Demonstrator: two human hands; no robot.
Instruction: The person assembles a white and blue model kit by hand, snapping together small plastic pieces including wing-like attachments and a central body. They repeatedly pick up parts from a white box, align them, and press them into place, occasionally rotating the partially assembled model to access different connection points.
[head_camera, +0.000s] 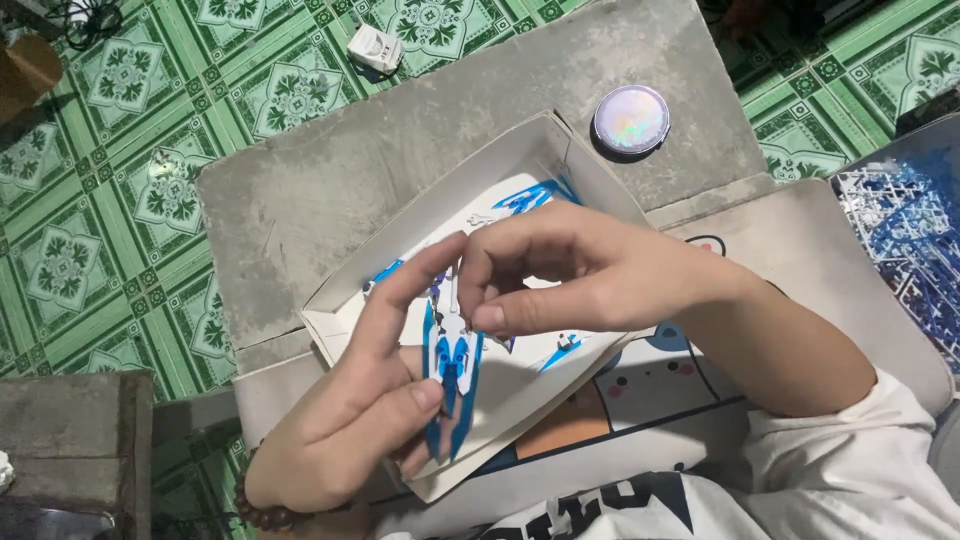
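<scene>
Head view: looking down over a lap onto a shallow white cardboard box lid (350, 300) resting on a grey concrete slab (330, 190).
Left hand (350, 410): raised over the near corner of the lid, thumb and curled fingers clamped on the lower end of a slim blue-and-white plastic model part (452, 365), index finger stretched up alongside it.
Right hand (570, 275): reaching in from the right, thumb and fingertips pinched together at the upper white tip of the same model part.
Model part: upright between both hands, above the lid's floor, not lying in it.
Inside the lid: several small loose blue-and-white plastic pieces (525, 198) scattered near the far wall and more by the right edge.
Wrist: brown wooden bead bracelet (262, 510) on the left arm.
Beyond the lid: round iridescent silver-lidded tin (630, 119) on the slab, well apart from the hands.
Far right: clear bag of blue and white plastic frames (910, 235).
Floor: green patterned tiles (110, 190), with a small white packet (375, 48) near the slab's far edge.
</scene>
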